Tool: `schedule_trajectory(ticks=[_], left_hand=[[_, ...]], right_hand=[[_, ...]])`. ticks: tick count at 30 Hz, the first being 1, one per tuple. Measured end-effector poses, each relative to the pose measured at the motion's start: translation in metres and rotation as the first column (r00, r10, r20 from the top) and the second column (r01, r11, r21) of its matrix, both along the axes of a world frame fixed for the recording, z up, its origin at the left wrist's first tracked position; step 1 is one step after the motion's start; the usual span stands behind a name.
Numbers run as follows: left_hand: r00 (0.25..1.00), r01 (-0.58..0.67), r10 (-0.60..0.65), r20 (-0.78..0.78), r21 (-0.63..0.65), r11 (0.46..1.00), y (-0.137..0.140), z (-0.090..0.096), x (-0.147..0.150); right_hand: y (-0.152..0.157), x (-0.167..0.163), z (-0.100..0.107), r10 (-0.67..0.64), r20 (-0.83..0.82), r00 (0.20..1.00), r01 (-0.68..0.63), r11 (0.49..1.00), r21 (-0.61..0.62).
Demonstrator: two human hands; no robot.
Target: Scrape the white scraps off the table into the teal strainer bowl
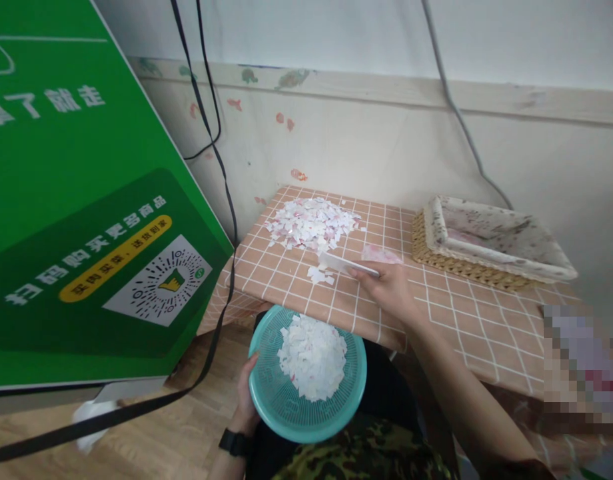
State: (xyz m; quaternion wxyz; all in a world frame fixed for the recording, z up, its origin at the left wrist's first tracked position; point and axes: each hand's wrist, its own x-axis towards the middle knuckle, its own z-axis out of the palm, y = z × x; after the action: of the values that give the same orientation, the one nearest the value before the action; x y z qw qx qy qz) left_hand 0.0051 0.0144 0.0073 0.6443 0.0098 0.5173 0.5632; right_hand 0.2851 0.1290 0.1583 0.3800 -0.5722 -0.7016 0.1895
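My left hand [247, 387] is closed on the left rim of a round teal plastic colander [261, 400], held just below the table's front edge. A heap of small white paper scraps [312, 357] lies in it. Over the table, my right hand [386, 288] grips a thin, flat white card [344, 264], its far end near a few loose paper scraps [320, 275]. Whether the card is stiff paper or plastic I cannot tell. Behind it, a larger pile of white and pinkish paper scraps [311, 223] is spread on the table.
A brown checked cloth covers the table [451, 320] against the wall. A cloth-lined wicker basket [486, 257] stands at the right, a pinkish flat piece [381, 254] to its left. A black strap [221, 293] hangs before a large green panel [86, 200].
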Motion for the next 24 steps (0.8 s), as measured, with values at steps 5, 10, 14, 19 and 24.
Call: schedule_trajectory(ticks=[5,10,14,19,24], left_hand=[[0.999,0.027,-0.028,0.045,0.013,1.0,-0.003,-0.002,-0.001],[0.999,-0.012,0.012,0.047,0.007,1.0,-0.002,-0.008,-0.001],[0.999,0.01,-0.01,0.049,0.004,1.0,0.0,-0.002,0.0],[1.0,0.015,-0.015,0.006,0.005,1.0,-0.001,0.003,0.001],[1.0,0.008,-0.008,0.015,0.017,1.0,-0.001,0.0,0.0]], right_hand=[[-0.008,0.0,-0.004,0.013,-0.015,1.0,-0.013,1.0,-0.025],[-0.01,-0.011,-0.004,0.105,-0.076,0.992,-0.107,0.994,-0.03],[-0.005,-0.021,0.0,0.188,-0.072,0.98,-0.191,0.981,-0.039],[0.003,-0.022,0.004,0.121,-0.07,0.99,-0.123,0.992,-0.02],[0.003,-0.017,0.004,0.224,-0.043,0.974,-0.227,0.971,-0.074]])
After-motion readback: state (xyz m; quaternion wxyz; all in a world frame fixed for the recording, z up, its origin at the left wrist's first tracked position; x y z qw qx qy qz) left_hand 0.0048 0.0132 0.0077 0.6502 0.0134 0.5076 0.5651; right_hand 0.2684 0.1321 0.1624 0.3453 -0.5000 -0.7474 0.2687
